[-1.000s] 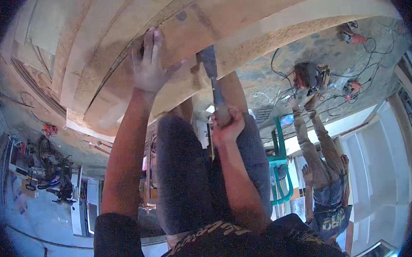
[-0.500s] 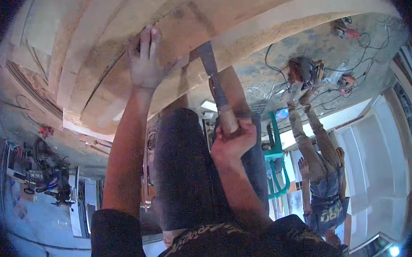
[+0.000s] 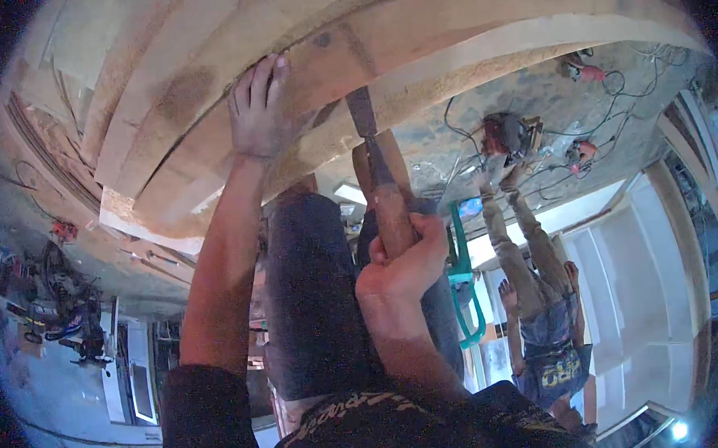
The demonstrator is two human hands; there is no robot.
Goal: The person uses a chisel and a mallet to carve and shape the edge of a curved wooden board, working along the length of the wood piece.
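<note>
While your left hand (image 3: 261,114) stays spread flat on the wooden beam (image 3: 412,37), your right hand (image 3: 404,271), clenched around the chisel (image 3: 379,181), has driven its blade up against the beam's lower edge, so cutting continues.

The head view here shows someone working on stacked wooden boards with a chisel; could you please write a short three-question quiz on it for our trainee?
1. True or false: the left hand lies flat on the wooden boards.
2. What does the right hand grip? A) a green handsaw B) the wooden handle of a chisel C) a power cable
3. Fill in: the chisel's metal blade points at the ____ of the boards.

Key: 1 true. 2 B. 3 edge. The green handsaw hangs apart, right of the right hand, and another person stands beyond it.
</note>
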